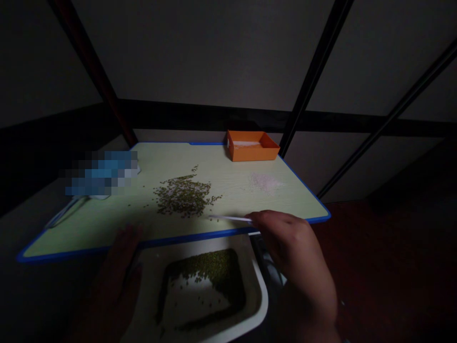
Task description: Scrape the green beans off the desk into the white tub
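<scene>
You're pinching a white stick [232,218] in your right hand [291,243], apparently working through green grains [182,196] on the board [232,178]; the next move is needing light strokes. I can't tell your left hand's [116,271] finger state.

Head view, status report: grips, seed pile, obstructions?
Right grip closed on thin white stick, tip by near side of green seed pile. Left grip shadowed at near edge of board, hold unclear. Nothing seen blocking stick; orange box apart, at far edge.

Right grip [291,243] bare, wrist [319,305] bare too; left grip [119,262] bare, shadowed, details hard to make out.
</scene>
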Motion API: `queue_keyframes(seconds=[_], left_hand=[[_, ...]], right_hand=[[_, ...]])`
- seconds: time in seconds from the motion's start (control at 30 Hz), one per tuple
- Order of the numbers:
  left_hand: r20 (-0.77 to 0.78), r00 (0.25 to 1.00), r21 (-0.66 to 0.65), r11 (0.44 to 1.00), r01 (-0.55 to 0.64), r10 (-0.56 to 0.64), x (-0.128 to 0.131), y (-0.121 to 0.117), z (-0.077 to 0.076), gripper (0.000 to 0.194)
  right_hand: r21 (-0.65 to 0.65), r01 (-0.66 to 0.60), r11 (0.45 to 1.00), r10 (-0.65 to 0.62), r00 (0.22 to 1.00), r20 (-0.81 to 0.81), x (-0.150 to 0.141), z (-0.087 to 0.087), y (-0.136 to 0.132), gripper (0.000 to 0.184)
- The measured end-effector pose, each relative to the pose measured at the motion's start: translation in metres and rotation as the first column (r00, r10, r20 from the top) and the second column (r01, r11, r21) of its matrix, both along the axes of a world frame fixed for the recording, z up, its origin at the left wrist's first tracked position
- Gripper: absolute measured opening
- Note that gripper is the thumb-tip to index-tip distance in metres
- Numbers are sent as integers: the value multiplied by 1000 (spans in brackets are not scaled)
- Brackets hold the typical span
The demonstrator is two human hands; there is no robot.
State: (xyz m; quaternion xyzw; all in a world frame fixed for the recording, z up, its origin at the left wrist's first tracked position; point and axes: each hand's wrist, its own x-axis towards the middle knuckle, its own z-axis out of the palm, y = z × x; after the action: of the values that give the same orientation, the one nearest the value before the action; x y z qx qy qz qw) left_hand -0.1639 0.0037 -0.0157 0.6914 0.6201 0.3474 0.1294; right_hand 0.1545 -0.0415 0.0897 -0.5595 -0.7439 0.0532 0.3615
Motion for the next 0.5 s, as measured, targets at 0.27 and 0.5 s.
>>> queue_keyframes(seconds=[0.27, 0.5], left_hand=[[11, 1000, 7, 1000, -1, 1, 2, 0, 2, 53], [12, 1000, 8, 1000, -4, 4, 3, -2, 1, 53]], right_hand=[[23, -41, 999, 41, 999, -23, -2, 2, -4, 31], [45, -72, 996, 72, 997, 10, -7, 1, -4, 33]])
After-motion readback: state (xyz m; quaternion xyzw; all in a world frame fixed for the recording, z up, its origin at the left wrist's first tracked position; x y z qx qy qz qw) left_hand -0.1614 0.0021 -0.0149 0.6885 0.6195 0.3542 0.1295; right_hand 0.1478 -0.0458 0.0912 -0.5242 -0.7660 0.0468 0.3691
